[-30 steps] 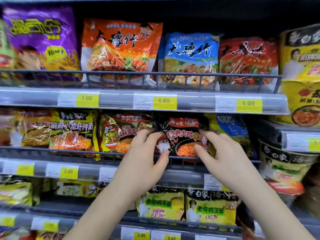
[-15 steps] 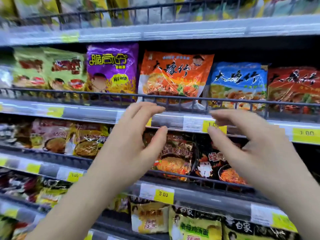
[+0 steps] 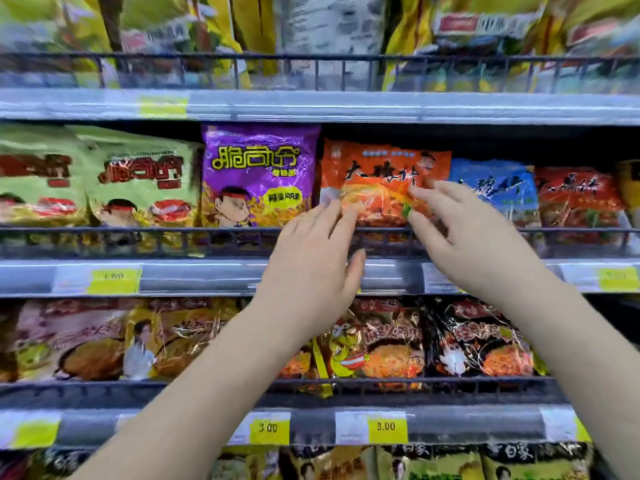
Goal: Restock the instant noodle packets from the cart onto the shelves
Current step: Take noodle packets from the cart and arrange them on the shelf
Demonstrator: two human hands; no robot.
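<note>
An orange noodle packet stands upright on the middle shelf behind a black wire rail. Both hands are raised in front of it. My left hand has straight, spread fingers whose tips reach the packet's lower left edge. My right hand has relaxed fingers with the tips touching the packet's lower right part. Neither hand holds anything. The black packet stands on the shelf below, behind its own rail. No cart is in view.
A purple packet and green packets stand left of the orange one; blue and red packets to its right. Yellow price tags line the shelf edges. More packets fill the top and lower shelves.
Both hands let go of the black packet on the lower shelf and rose to the orange packet one shelf up. The view tilted upward and left.
</note>
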